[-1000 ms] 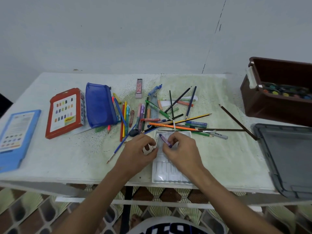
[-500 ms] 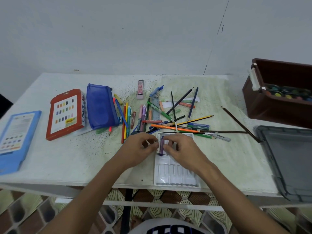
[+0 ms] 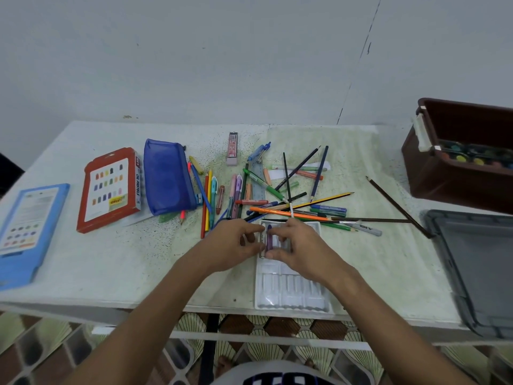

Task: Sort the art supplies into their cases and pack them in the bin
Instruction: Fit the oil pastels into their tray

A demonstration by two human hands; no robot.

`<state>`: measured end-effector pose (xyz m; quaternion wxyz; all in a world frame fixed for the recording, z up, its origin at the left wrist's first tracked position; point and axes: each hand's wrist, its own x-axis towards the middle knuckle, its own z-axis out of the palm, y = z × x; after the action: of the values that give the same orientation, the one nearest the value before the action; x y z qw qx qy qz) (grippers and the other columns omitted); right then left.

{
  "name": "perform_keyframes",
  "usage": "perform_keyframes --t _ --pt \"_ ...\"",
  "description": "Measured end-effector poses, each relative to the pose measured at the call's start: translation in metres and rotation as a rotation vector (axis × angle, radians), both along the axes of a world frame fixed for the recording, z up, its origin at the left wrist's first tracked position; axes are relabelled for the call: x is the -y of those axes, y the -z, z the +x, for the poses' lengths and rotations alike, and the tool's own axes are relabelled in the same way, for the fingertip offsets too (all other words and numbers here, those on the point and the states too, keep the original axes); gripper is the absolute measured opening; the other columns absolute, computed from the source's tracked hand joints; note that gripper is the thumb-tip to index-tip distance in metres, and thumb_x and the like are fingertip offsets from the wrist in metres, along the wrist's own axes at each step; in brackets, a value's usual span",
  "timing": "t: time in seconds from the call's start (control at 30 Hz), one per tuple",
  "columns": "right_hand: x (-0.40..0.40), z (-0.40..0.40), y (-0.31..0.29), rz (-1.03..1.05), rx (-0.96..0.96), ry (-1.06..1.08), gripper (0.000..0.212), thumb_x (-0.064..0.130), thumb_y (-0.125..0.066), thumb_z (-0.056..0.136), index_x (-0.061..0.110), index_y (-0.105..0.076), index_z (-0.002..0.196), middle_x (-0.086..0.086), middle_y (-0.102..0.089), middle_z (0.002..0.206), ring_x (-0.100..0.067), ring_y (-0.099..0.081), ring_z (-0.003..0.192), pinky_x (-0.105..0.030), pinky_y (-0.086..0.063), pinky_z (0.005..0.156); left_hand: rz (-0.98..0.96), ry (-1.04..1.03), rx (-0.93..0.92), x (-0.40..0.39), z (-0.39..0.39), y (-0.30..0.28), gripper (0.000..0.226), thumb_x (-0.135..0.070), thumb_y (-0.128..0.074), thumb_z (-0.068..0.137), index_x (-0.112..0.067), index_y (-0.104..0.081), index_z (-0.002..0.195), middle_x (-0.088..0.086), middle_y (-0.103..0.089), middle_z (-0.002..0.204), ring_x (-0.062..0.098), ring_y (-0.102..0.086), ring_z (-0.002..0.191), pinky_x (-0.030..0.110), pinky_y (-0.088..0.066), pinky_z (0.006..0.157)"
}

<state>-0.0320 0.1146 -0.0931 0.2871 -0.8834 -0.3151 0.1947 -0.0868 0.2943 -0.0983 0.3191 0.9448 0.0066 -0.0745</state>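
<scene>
Change: purple crayon (image 3: 269,238), held slantwise above the tray (image 3: 291,295) a second ago, now lies upright along a slot at the tray's far left end, both hands closing on it. Judged: first crayon being seated; nearly all sorting remains.

Right hand (image 3: 302,250): fingers (image 3: 277,232) curled, thumb at the crayon's near end, fingertips at its far end, pinching it down into the slot. Not seen whether it is fully bedded.

Left hand (image 3: 233,243): fingers bent, tips touching the tray's left edge just beside the crayon; seems to steady the tray. Whether it also pinches the crayon cannot be told.

Tray: white moulded plastic, on the desk (image 3: 111,262) at its near edge; other slots look empty.

Loose pile (image 3: 277,195): pencils, pens, brushes and crayons, just beyond the tray, some touching its far end.

Left of pile: blue pouch (image 3: 166,176), red pastel box (image 3: 111,190), blue box (image 3: 25,226) at the desk's left end.

Right: brown bin (image 3: 455,173) holding a paint palette; grey lid (image 3: 477,270) near it.
</scene>
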Motion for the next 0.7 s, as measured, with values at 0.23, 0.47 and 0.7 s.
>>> perform_keyframes --t 0.23,0.47,0.7 --pt "0.001 0.006 -0.003 -0.008 0.024 -0.053 0.042 0.031 -0.064 0.091 0.022 -0.057 0.131 0.001 -0.045 0.098 -0.013 -0.048 0.085 -0.013 -0.033 0.062 0.095 0.034 -0.022 0.002 0.001 -0.008 0.048 -0.041 -0.059 0.091 -0.028 -0.052 0.136 -0.005 -0.057 0.100 0.011 -0.056 0.085 0.029 -0.050 0.081" --pt "-0.004 0.010 0.001 -0.006 0.017 -0.020 0.040 0.025 -0.069 0.087 0.022 -0.062 0.127 -0.001 -0.049 0.094 -0.015 -0.050 0.083 -0.018 -0.036 0.063 0.246 0.072 -0.005 0.008 0.004 -0.011 0.040 -0.042 -0.056 0.090 -0.025 -0.062 0.125 0.004 -0.063 0.087 0.017 -0.060 0.079 0.035 -0.053 0.073" --pt "-0.003 0.012 -0.003 -0.028 0.044 -0.066 0.034 0.028 -0.069 0.087 0.024 -0.066 0.120 -0.002 -0.052 0.094 -0.015 -0.051 0.082 -0.025 -0.042 0.066 0.079 0.027 -0.029 0.001 0.004 -0.011 0.047 -0.044 -0.063 0.088 -0.027 -0.057 0.131 -0.005 -0.064 0.084 0.006 -0.057 0.073 0.023 -0.048 0.066"
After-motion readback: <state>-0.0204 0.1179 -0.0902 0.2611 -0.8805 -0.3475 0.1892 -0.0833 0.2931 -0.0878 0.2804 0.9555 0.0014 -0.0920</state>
